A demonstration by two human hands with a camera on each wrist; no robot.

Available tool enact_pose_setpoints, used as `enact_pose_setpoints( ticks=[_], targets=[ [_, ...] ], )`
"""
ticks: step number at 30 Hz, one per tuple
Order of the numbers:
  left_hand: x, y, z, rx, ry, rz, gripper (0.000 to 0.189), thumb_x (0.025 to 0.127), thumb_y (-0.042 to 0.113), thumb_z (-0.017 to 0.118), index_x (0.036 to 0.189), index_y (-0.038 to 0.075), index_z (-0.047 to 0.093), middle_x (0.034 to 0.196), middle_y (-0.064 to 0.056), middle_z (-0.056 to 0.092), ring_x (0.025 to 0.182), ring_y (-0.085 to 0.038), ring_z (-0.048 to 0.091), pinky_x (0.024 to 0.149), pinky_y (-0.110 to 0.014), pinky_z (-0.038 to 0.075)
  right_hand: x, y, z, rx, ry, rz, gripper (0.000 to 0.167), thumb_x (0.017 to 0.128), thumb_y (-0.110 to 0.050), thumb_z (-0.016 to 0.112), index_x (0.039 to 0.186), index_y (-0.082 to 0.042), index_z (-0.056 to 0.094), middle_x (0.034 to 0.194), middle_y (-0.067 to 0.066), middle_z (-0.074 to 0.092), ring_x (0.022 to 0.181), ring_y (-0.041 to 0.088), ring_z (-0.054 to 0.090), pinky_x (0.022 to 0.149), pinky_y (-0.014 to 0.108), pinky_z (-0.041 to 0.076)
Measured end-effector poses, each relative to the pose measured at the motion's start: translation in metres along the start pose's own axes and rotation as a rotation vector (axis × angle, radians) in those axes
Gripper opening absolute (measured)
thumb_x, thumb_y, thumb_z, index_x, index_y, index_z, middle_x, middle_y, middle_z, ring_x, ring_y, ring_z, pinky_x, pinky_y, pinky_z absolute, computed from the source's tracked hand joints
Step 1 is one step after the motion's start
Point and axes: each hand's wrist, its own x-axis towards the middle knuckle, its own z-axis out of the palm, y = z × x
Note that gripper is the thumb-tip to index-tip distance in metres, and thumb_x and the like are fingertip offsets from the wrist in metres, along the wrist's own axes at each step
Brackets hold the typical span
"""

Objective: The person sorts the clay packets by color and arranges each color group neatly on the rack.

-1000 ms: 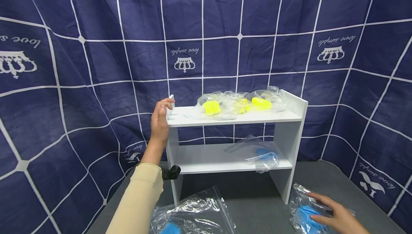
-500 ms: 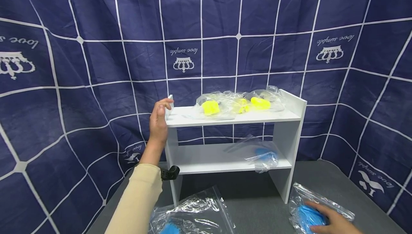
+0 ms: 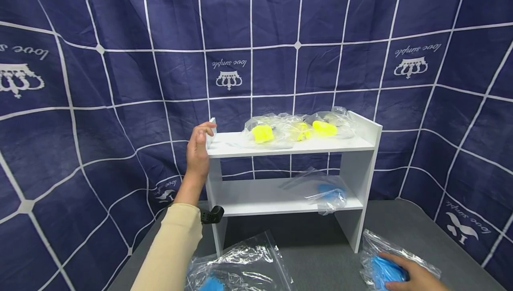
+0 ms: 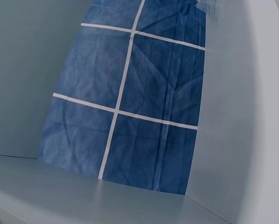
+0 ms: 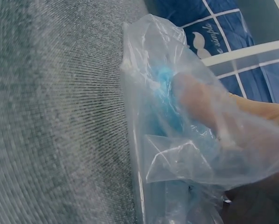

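1. So we're holding the bagged blue thing in our right grip, down on the grey surface.
2. We're grabbing the white shelf with our left grip, fingers curling over its side.
3. We're seeing bagged yellow bits sitting right of our left grip, and another blue-filled bag lying well left of our right one.

Bags lie on and before the shelf.
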Motion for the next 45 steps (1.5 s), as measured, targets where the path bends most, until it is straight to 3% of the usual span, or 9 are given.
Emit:
enact_pose_setpoints(
  ticks=[5, 12, 15, 17, 19, 23, 33, 38, 45],
  targets=[
    [0.000, 0.000, -0.001, 0.013, -0.001, -0.010, 0.039, 0.105, 0.024, 0.032, 0.096, -0.011, 0.047, 0.123, -0.028, 0.059, 0.130, -0.029, 0.050, 0.111, -0.028, 0.028, 0.003, -0.003, 0.003, -0.007, 0.027, 0.014, 0.064, 0.089, -0.033, 0.074, 0.141, -0.005, 0.050, 0.129, 0.034, 0.057, 0.106, 0.042, 0.059, 0.081, 0.067, 0.049],
    [-0.001, -0.002, 0.001, 0.013, 0.001, -0.004, 0.039, 0.105, 0.022, 0.032, 0.095, -0.012, 0.047, 0.122, -0.028, 0.059, 0.128, -0.026, 0.051, 0.110, -0.028, 0.029, -0.001, -0.004, 0.002, -0.046, 0.075, 0.008, 0.059, 0.089, -0.033, 0.074, 0.140, -0.012, 0.054, 0.130, 0.034, 0.057, 0.112, 0.051, 0.057, 0.079, 0.070, 0.046],
    [0.000, -0.001, 0.001, 0.005, 0.002, 0.006, 0.041, 0.105, 0.025, 0.032, 0.095, -0.012, 0.048, 0.122, -0.028, 0.059, 0.129, -0.028, 0.051, 0.110, -0.028, 0.029, -0.004, -0.006, -0.001, -0.029, 0.082, -0.022, 0.056, 0.090, -0.031, 0.072, 0.140, -0.015, 0.054, 0.130, 0.034, 0.056, 0.111, 0.020, 0.060, 0.077, 0.067, 0.048],
    [0.000, -0.001, 0.001, -0.001, 0.004, 0.011, 0.043, 0.106, 0.027, 0.033, 0.095, -0.012, 0.047, 0.122, -0.028, 0.059, 0.130, -0.031, 0.050, 0.111, -0.028, 0.029, -0.007, -0.012, -0.003, -0.023, 0.123, -0.051, 0.056, 0.088, -0.029, 0.074, 0.139, -0.018, 0.055, 0.129, 0.030, 0.058, 0.109, 0.012, 0.058, 0.077, 0.059, 0.051],
    [0.001, -0.001, 0.001, -0.007, 0.002, 0.022, 0.045, 0.106, 0.029, 0.033, 0.095, -0.012, 0.047, 0.122, -0.030, 0.058, 0.131, -0.035, 0.049, 0.111, -0.029, 0.029, -0.010, -0.017, -0.004, -0.037, 0.197, -0.099, 0.055, 0.086, -0.027, 0.078, 0.137, -0.020, 0.058, 0.127, 0.016, 0.062, 0.103, -0.006, 0.050, 0.075, 0.042, 0.052],
    [0.002, -0.002, 0.001, 0.005, 0.005, 0.025, 0.042, 0.105, 0.027, 0.033, 0.095, -0.011, 0.048, 0.121, -0.030, 0.059, 0.132, -0.038, 0.048, 0.112, -0.031, 0.029, -0.015, -0.030, -0.006, -0.097, 0.352, -0.159, 0.055, 0.080, -0.026, 0.083, 0.131, -0.024, 0.063, 0.116, -0.015, 0.061, 0.099, -0.014, 0.048, 0.068, 0.018, 0.043],
    [0.000, 0.000, 0.000, 0.021, 0.004, -0.002, 0.039, 0.104, 0.023, 0.030, 0.095, -0.011, 0.048, 0.123, -0.028, 0.059, 0.134, -0.042, 0.045, 0.115, -0.033, 0.026, -0.023, -0.083, -0.026, -0.109, 0.567, -0.162, 0.060, 0.072, -0.027, 0.089, 0.128, -0.026, 0.066, 0.116, -0.019, 0.060, 0.101, -0.013, 0.050, 0.069, 0.018, 0.044],
    [0.000, -0.001, 0.000, 0.004, 0.002, 0.000, 0.038, 0.104, 0.022, 0.031, 0.095, -0.011, 0.048, 0.123, -0.029, 0.059, 0.135, -0.040, 0.046, 0.114, -0.032, 0.026, -0.029, -0.105, -0.038, -0.080, 0.566, -0.114, 0.059, 0.078, -0.029, 0.085, 0.133, -0.030, 0.062, 0.122, -0.023, 0.055, 0.102, -0.015, 0.046, 0.070, 0.016, 0.042],
    [0.000, -0.002, 0.000, 0.003, -0.001, 0.008, 0.038, 0.105, 0.023, 0.032, 0.095, -0.011, 0.048, 0.123, -0.028, 0.059, 0.133, -0.037, 0.048, 0.112, -0.030, 0.028, -0.030, -0.136, -0.051, -0.057, 0.661, -0.252, 0.064, 0.074, -0.017, 0.088, 0.132, -0.025, 0.063, 0.123, -0.021, 0.055, 0.105, -0.015, 0.046, 0.080, 0.001, 0.035]
  ],
)
